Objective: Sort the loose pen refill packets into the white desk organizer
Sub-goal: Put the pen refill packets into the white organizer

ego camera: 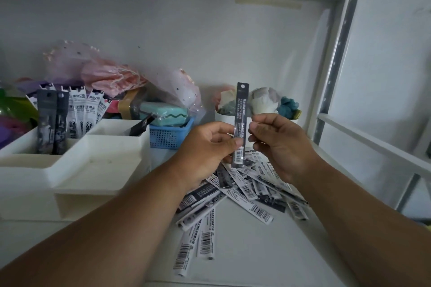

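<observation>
I hold one dark pen refill packet [241,109] upright in front of me, above the shelf. My left hand [207,147] pinches its left edge and my right hand [277,144] pinches its right edge. Below my hands a pile of loose refill packets [245,196], white and dark with barcodes, lies spread on the white shelf. The white desk organizer [93,163] stands at the left. Its back left compartment holds several dark and white packets [67,119] standing upright, and one dark packet [142,124] leans in the back right compartment.
A blue mesh basket [170,135] with a teal case sits right behind the organizer. Pink gauze bags [109,79] lie behind it. A white cup [224,116] with soft toys stands at the back wall. A white metal shelf frame [335,70] rises on the right.
</observation>
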